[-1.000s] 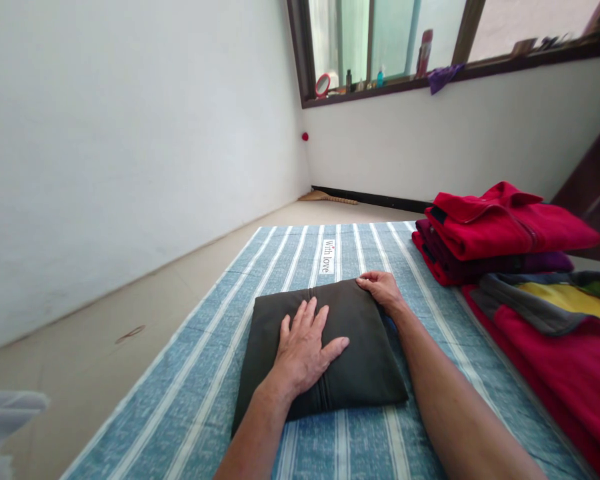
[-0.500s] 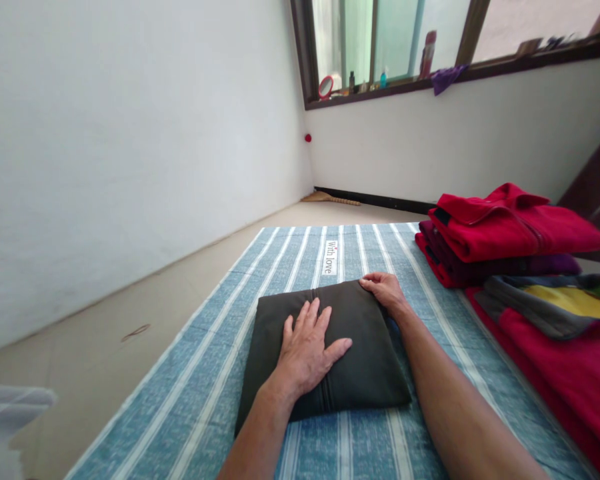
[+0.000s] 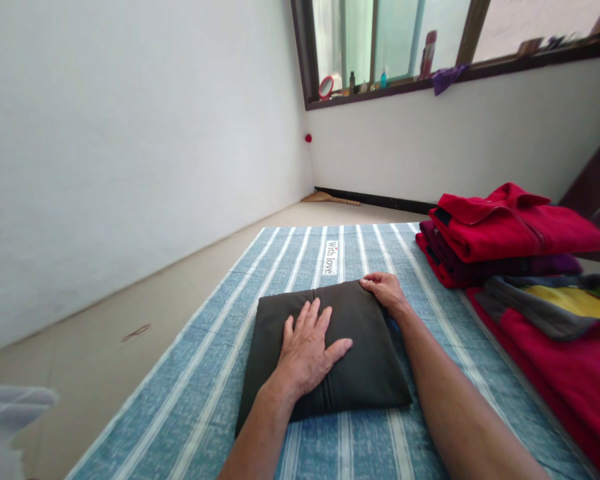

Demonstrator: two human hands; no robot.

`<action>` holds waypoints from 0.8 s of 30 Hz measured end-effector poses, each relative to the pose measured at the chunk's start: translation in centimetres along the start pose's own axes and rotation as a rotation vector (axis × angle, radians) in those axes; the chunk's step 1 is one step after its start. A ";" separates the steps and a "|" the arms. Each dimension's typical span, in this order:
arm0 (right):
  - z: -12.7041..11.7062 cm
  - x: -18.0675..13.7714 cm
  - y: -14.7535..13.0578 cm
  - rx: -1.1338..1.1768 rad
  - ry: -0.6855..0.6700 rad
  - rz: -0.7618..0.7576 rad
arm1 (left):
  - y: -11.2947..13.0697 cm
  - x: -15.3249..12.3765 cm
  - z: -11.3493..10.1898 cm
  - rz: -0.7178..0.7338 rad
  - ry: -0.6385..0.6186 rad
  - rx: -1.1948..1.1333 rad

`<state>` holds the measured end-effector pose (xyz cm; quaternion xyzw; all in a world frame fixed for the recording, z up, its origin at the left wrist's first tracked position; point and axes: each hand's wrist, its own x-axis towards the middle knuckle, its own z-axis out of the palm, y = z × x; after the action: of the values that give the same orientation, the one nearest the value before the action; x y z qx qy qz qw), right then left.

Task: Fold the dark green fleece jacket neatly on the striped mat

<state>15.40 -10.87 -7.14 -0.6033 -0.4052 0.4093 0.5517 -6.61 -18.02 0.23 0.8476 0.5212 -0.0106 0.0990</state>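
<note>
A dark jacket point(image 3: 370, 360), folded into a flat rectangle with its zip running down the middle, lies on the blue striped cloth point(image 3: 220, 333). My left hand point(image 3: 307, 347) rests flat on top of it, fingers spread, across the zip line. At the jacket's far right corner, my right hand point(image 3: 384, 290) pinches the edge between thumb and fingers. The undersides of the right fingers are hidden.
Folded red and purple jackets point(image 3: 515, 227) are stacked at the right. Nearer lies a red garment with a grey and yellow collar point(image 3: 555, 333). A white wall point(image 3: 130, 133) stands left, and a cluttered window sill point(image 3: 405, 87) runs along the back.
</note>
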 end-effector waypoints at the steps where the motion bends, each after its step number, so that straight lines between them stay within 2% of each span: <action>1: 0.0 0.0 0.0 -0.001 0.001 0.001 | 0.0 0.0 0.0 0.001 0.001 0.001; 24: 0.0 -0.2 -0.4 -0.026 0.014 0.003 | 0.0 0.1 0.1 -0.006 -0.005 0.010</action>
<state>15.35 -11.02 -6.78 -0.6138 -0.4058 0.4005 0.5461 -6.60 -17.94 0.15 0.8464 0.5236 -0.0155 0.0960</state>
